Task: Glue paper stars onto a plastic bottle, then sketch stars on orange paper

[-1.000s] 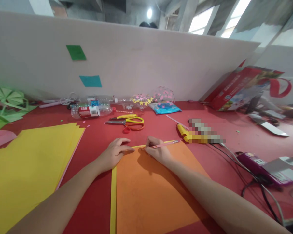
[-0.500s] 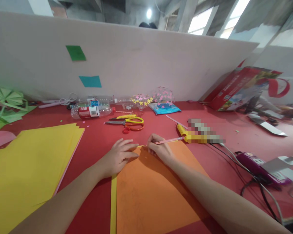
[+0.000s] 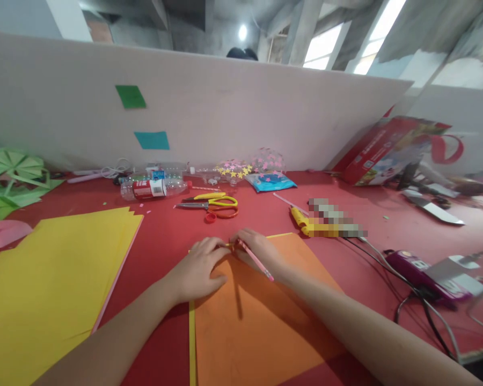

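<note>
An orange sheet (image 3: pixel 265 316) lies over a yellow sheet (image 3: pixel 192 343), whose edge shows at the left and top. My left hand (image 3: pixel 197 268) rests on the upper left corner of the sheets, thumb apart from the fingers, holding nothing that shows. Closed around a pink pencil (image 3: pixel 257 261), my right hand (image 3: pixel 253 249) is at the sheets' top edge, close beside the left fingertips. The pencil's eraser end points down and right toward me; its tip is hidden.
Yellow sheets (image 3: pixel 60 273) lie at the left. Behind my hands are scissors (image 3: pixel 213 205), a plastic bottle (image 3: pixel 151 188) and a blue packet (image 3: pixel 271 182). A yellow glue gun (image 3: pixel 301 220), cables and a purple box (image 3: pixel 426 273) are at the right.
My right hand has moved slightly left, and the pencil has swung from pointing right to pointing down toward me. My left fingers have curled in at the top edge. The view has shifted slightly.
</note>
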Demonstrator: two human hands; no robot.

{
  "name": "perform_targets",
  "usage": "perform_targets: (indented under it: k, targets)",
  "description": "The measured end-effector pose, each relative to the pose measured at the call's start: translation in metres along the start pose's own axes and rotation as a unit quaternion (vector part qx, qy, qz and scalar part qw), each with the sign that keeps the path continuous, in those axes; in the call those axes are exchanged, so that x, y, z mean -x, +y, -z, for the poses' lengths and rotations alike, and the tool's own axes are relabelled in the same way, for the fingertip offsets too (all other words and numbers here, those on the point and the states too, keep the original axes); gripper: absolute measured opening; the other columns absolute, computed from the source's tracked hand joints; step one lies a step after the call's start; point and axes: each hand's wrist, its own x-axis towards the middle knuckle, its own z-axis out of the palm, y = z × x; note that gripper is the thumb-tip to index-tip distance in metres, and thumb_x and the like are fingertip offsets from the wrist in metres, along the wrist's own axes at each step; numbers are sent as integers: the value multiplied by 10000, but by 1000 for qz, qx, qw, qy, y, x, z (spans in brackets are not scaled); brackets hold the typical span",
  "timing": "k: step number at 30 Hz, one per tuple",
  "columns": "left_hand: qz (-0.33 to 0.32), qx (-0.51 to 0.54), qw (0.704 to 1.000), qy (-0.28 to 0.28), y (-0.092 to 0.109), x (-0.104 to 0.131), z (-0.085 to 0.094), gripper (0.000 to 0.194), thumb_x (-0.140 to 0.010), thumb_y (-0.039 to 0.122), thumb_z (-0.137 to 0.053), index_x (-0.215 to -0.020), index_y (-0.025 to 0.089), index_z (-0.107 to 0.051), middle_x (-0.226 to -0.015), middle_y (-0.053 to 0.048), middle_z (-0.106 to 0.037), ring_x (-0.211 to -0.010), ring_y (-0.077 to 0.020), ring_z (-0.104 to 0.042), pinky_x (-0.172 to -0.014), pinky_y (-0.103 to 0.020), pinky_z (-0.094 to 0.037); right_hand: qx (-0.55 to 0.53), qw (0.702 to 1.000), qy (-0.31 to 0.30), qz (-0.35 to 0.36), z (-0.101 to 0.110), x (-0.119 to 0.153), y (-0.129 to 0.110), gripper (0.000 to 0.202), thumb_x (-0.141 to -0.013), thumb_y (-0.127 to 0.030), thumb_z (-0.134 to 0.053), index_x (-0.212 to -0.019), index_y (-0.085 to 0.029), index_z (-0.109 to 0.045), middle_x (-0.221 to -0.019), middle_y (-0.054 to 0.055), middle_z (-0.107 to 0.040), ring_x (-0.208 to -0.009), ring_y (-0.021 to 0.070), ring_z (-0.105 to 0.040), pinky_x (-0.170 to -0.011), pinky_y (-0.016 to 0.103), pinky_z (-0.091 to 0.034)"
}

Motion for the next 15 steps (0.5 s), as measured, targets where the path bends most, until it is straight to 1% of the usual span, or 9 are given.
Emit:
perform_targets:
  k: [1, 3, 5, 7, 8, 10, 11, 13, 15]
  targets:
    - [7, 2, 1000, -5, -2, 0, 1, 543, -770, 241, -645, -1294, 137, -543, -1366, -189, -470, -1281, -382, -394, -1049, -593, -318, 2, 1000, 0, 2, 0, 2, -2, 189, -736, -54, -544, -848, -192, -609, -815, 34, -643, -733, 165, -588, -656, 252, -410]
    - [3, 12, 1000, -26, -6, 0, 4, 597, -743, 293, -687, -1311, 175, -544, -1422, -168, -435, -1326, -393, -338, -1077, -606, -268, 5, 1000, 0, 7, 2, 4, -2, 190, -771, -54, -505, -841, -204, -599, -785, 25, -646, -721, 162, -586, -667, 254, -419]
    - [-13, 27, 998, -47, -6, 1, 5, 554, -724, 291, -707, -1264, 241, -592, -1413, -111, -466, -1318, -359, -362, -1088, -565, -280, 11, 1000, 0, 16, 5, 8, 0, 178, -764, -58, -527, -839, -205, -594, -803, 31, -651, -764, 175, -586, -719, 275, -427]
    - [-28, 48, 997, -58, -3, 1, 5, 485, -709, 216, -694, -1187, 285, -639, -1364, -58, -514, -1286, -305, -411, -1082, -488, -324, 17, 1000, -1, 26, 6, 11, 4, 164, -724, -65, -591, -821, -198, -586, -823, 37, -642, -798, 188, -576, -752, 293, -426]
    - [-31, 59, 996, -58, -2, 1, 5, 436, -710, 170, -668, -1130, 290, -663, -1324, -41, -540, -1262, -275, -439, -1071, -441, -348, 17, 999, -1, 30, 6, 13, 5, 169, -705, -67, -614, -811, -195, -579, -821, 33, -634, -795, 186, -572, -745, 289, -427]
    - [-24, 77, 996, -47, 2, 0, 3, 377, -722, 91, -590, -1041, 272, -678, -1221, -30, -582, -1188, -221, -502, -1031, -362, -392, 11, 999, 0, 31, 5, 18, 6, 174, -703, -63, -618, -806, -194, -566, -808, 18, -623, -767, 168, -570, -710, 266, -430]
    - [-11, 83, 996, -35, 3, 0, 1, 374, -727, 66, -549, -1028, 254, -665, -1170, -37, -592, -1140, -205, -533, -1000, -343, -415, 8, 1000, 3, 30, 4, 20, 6, 174, -713, -57, -608, -810, -195, -563, -809, 13, -623, -763, 160, -574, -704, 256, -430]
    - [28, 88, 996, -5, 4, -2, -2, 370, -725, 56, -506, -1036, 224, -617, -1098, -54, -603, -1053, -204, -578, -929, -350, -455, 3, 1000, 11, 25, 3, 23, 3, 162, -757, -58, -574, -838, -198, -567, -841, 17, -636, -797, 155, -587, -721, 252, -431]
    - [66, 93, 993, 19, 2, -3, -4, 342, -715, 70, -498, -1014, 217, -574, -1047, -55, -627, -986, -216, -605, -856, -363, -477, 4, 1000, 16, 18, 3, 22, 1, 129, -837, -93, -513, -871, -203, -571, -871, 29, -648, -828, 158, -592, -737, 257, -427]
